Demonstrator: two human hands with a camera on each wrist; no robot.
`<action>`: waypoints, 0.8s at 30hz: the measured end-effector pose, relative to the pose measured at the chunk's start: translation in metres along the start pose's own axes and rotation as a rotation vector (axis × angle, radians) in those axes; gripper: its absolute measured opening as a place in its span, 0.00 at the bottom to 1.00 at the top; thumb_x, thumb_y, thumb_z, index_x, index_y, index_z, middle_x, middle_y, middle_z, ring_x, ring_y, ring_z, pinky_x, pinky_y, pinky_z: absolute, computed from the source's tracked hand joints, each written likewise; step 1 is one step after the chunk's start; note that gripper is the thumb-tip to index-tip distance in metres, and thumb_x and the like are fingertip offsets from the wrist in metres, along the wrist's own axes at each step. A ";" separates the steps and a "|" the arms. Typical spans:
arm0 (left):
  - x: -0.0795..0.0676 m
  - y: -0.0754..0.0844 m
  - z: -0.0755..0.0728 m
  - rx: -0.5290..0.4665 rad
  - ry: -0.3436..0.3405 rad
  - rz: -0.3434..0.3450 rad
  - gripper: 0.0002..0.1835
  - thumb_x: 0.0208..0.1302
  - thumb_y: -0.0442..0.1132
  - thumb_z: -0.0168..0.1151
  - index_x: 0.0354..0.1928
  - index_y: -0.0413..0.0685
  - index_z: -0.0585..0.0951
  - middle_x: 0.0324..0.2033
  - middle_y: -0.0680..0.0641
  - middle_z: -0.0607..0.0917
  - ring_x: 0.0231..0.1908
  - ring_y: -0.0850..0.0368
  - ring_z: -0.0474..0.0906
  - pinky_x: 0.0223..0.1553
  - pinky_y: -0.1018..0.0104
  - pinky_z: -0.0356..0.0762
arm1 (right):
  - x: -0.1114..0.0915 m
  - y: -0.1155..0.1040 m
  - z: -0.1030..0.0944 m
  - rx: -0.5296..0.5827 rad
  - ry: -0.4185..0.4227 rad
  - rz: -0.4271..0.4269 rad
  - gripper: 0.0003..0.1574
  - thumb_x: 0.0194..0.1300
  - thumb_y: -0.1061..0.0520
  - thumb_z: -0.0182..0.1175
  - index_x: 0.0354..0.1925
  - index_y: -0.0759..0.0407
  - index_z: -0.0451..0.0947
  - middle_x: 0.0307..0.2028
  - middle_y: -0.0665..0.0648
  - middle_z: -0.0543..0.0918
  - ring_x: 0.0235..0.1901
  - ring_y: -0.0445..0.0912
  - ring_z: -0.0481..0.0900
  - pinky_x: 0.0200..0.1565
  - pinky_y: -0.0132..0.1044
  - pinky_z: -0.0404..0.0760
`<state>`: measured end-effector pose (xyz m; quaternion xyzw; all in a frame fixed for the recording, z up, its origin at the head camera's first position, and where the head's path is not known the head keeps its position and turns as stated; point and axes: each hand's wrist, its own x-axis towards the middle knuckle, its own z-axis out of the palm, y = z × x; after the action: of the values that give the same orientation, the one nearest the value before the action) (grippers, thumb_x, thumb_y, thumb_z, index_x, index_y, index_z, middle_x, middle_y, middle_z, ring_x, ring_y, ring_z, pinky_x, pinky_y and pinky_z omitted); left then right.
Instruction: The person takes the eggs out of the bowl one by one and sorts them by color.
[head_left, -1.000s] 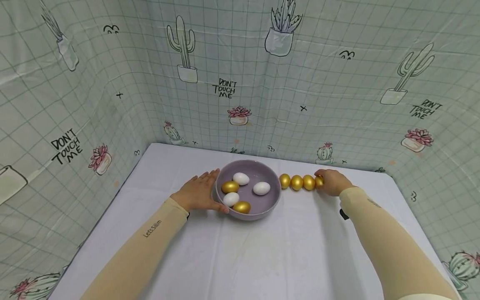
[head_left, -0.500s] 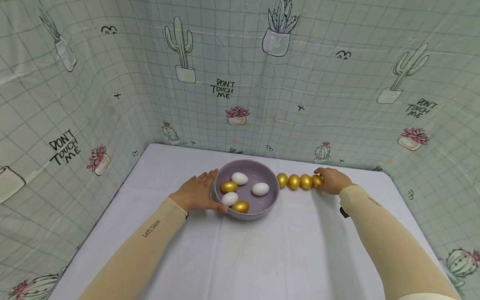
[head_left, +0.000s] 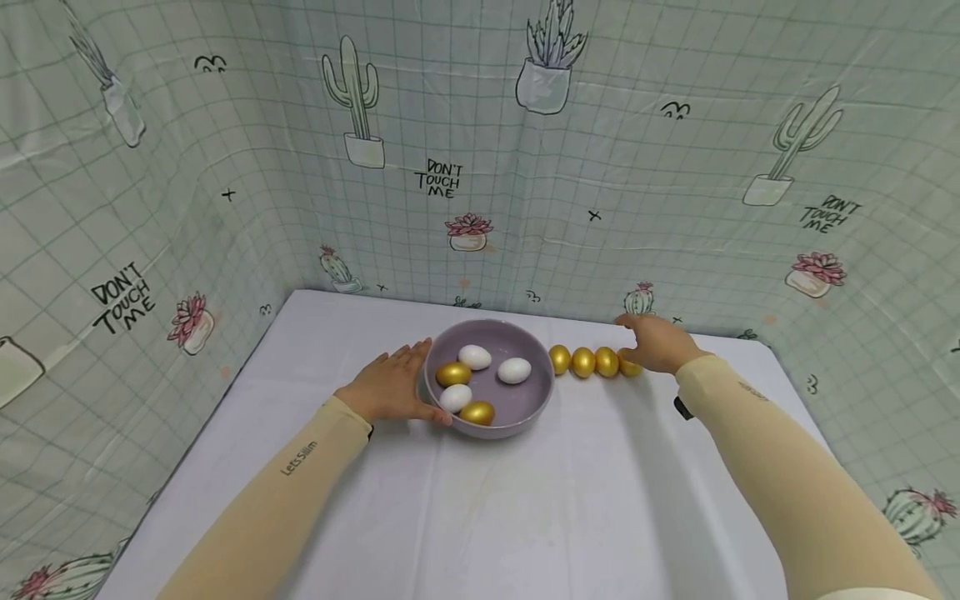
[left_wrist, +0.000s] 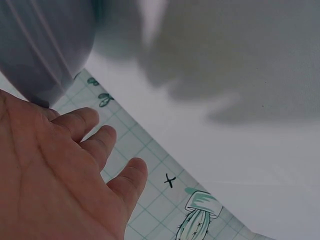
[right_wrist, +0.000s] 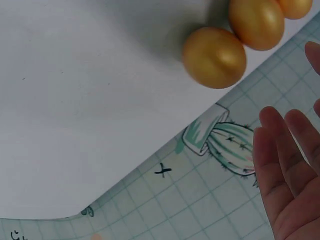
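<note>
A mauve bowl (head_left: 525, 410) stands on the white table, holding 3 white eggs (head_left: 514, 371) and 2 gold eggs (head_left: 477, 412). My left hand (head_left: 390, 385) rests against the bowl's left side, fingers extended and thumb along the front rim. In the left wrist view, the palm (left_wrist: 50, 170) lies beside the bowl's outer wall. Several gold eggs (head_left: 583, 362) line up in a row right of the bowl. Above the row's right end hovers my right hand (head_left: 660, 342), holding nothing. The right wrist view shows its fingers apart from the end gold egg (right_wrist: 215, 57).
A grid-patterned cloth (head_left: 420, 100) printed with cacti hangs behind and at both sides of the table (head_left: 510, 517). The table's back edge runs close behind the bowl and the egg row.
My right hand has let go of the end gold egg and risen above it, its fingers spreading. The left hand stays at the bowl. The head view has shifted slightly.
</note>
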<state>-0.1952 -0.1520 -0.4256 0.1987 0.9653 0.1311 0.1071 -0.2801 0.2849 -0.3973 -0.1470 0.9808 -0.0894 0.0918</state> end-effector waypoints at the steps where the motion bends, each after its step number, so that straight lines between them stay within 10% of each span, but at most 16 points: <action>1: 0.000 0.000 0.000 0.000 0.001 -0.001 0.75 0.40 0.82 0.63 0.79 0.39 0.47 0.76 0.39 0.55 0.73 0.39 0.53 0.69 0.39 0.52 | 0.001 -0.004 -0.001 -0.004 0.002 -0.008 0.37 0.65 0.56 0.67 0.68 0.64 0.68 0.61 0.70 0.75 0.55 0.64 0.77 0.54 0.61 0.75; 16: -0.001 -0.001 0.002 -0.008 0.009 0.008 0.74 0.40 0.82 0.63 0.78 0.39 0.48 0.76 0.40 0.55 0.73 0.39 0.54 0.69 0.39 0.52 | 0.010 -0.089 -0.005 -0.018 0.086 -0.282 0.35 0.62 0.54 0.70 0.66 0.56 0.73 0.59 0.60 0.78 0.48 0.54 0.83 0.47 0.50 0.81; 24: -0.001 0.000 0.000 -0.009 0.008 0.007 0.74 0.40 0.82 0.63 0.79 0.39 0.48 0.76 0.40 0.55 0.73 0.40 0.53 0.69 0.39 0.52 | 0.007 -0.141 0.008 -0.031 -0.007 -0.436 0.26 0.63 0.54 0.69 0.60 0.55 0.79 0.53 0.57 0.81 0.47 0.51 0.82 0.48 0.47 0.80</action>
<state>-0.1942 -0.1528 -0.4260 0.2011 0.9645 0.1364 0.1037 -0.2461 0.1487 -0.3780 -0.3574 0.9267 -0.0915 0.0713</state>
